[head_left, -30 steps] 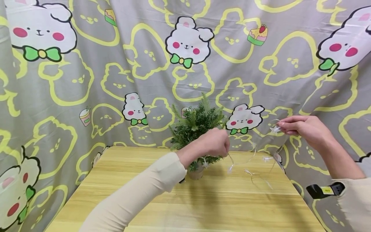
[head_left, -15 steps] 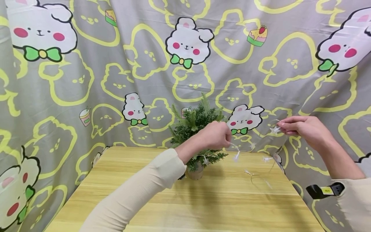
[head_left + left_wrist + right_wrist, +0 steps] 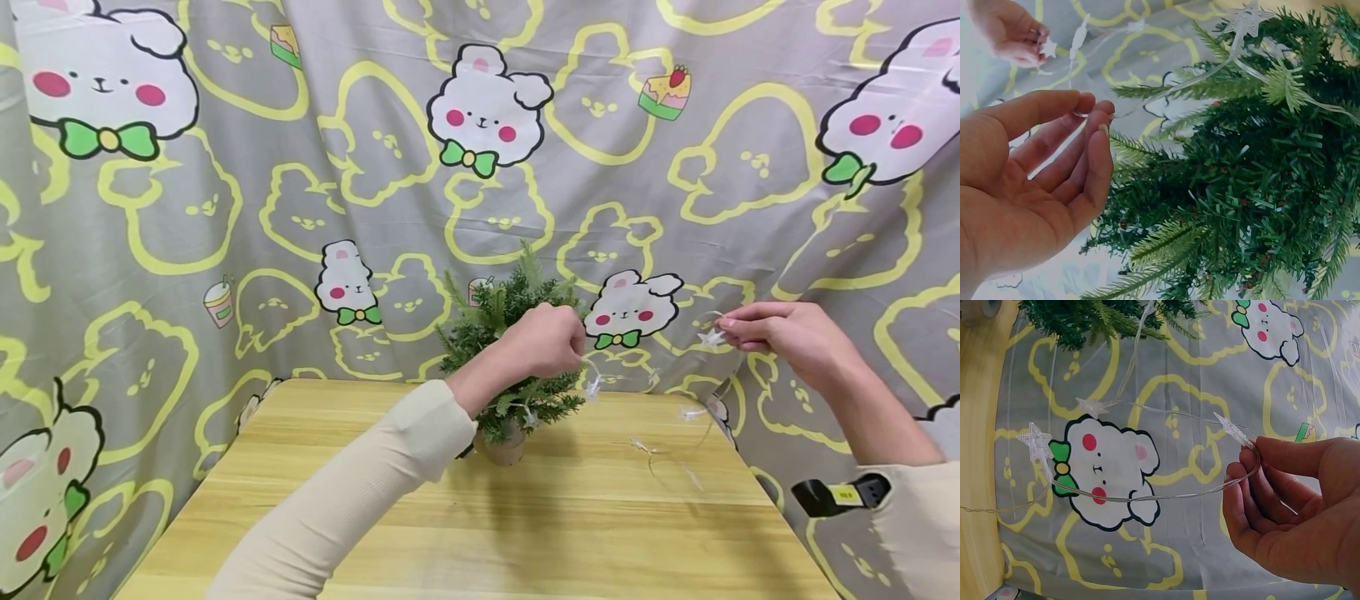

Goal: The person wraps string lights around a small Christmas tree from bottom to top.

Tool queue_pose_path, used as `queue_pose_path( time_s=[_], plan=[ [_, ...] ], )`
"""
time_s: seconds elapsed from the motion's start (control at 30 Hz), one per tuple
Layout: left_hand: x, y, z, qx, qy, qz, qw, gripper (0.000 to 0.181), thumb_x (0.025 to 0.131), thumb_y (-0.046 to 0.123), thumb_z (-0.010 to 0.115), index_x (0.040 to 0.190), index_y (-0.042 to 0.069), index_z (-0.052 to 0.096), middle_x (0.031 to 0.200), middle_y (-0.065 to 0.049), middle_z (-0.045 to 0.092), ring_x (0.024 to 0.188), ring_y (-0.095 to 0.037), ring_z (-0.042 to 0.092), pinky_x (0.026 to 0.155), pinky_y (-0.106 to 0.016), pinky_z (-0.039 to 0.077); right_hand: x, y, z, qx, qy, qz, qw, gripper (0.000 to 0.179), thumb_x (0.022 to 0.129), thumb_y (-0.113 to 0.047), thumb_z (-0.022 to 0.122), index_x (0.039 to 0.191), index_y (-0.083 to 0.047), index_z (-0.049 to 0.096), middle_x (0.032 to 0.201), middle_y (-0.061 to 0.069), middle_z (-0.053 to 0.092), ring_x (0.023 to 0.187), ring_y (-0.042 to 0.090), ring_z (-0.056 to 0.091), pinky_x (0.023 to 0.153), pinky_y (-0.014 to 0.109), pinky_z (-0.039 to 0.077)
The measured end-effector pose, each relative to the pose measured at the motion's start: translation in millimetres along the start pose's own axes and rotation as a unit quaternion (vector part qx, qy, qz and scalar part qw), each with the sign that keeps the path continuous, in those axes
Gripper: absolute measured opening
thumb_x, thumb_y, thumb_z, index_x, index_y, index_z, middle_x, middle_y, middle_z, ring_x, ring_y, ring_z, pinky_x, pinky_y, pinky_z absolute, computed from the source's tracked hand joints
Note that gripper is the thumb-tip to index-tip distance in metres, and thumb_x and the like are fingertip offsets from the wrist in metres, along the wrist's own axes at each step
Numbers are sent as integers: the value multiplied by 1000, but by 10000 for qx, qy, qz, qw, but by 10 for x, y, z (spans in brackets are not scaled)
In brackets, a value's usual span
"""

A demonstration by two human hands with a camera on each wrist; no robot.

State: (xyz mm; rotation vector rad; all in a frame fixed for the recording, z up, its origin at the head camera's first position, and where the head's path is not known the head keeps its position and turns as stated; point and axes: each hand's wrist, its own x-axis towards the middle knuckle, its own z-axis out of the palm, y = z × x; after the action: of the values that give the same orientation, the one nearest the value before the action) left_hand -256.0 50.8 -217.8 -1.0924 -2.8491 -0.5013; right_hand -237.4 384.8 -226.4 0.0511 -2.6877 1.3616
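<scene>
A small artificial Christmas tree (image 3: 480,333) stands in a pale pot (image 3: 504,450). My left hand (image 3: 551,340) is at its right side, thumb and fingertips pinching the clear wire of a star string light. In the left wrist view, one star (image 3: 1247,24) sits on the upper branches, its wire (image 3: 1179,87) running to my fingertips. Off to the right, my right hand (image 3: 795,333) pinches the same string next to a clear star (image 3: 1232,430). In the right wrist view, another star (image 3: 1036,442) hangs on the wire loop below the tree.
Several stars of the string, such as one star (image 3: 641,447), trail over the right of the wooden table (image 3: 360,533). A grey curtain (image 3: 420,225) with rabbit prints hangs close behind and beside it. A black device (image 3: 840,493) is at the right cuff.
My left hand has risen slightly, shifting right and then back left over the tree, lifting the star beneath it. The right hand has stayed nearly still.
</scene>
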Motion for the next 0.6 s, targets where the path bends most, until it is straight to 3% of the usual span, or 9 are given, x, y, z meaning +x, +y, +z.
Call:
queue_pose_path(
  time_s=[0.2,0.4,0.6],
  plan=[
    [21,-21,68,-101,-55,5,9999,43,85,-4,56,54,17,34,54,5,20,51,-8,14,49,-20,19,9,15,2,-15,9,20,10000,15,98,-30,68,108,-20,74,87,-24,69,81,-4,67,73,16,56],
    [47,-39,137,-25,-171,106,9998,42,81,-8,50,53,18,33,52,6,19,49,-8,12,47,-19,17,4,5,10,-142,46,32,9999,30,98,-32,68,117,-9,71,86,-24,69,81,-4,66,73,16,56],
    [60,-46,130,16,-95,208,9997,41,79,-8,49,52,18,35,51,6,20,49,-8,13,47,-19,17,9,6,3,-13,53,22,10000,13,98,-30,69,106,-22,74,86,-23,69,81,-4,66,73,17,56]
  ],
)
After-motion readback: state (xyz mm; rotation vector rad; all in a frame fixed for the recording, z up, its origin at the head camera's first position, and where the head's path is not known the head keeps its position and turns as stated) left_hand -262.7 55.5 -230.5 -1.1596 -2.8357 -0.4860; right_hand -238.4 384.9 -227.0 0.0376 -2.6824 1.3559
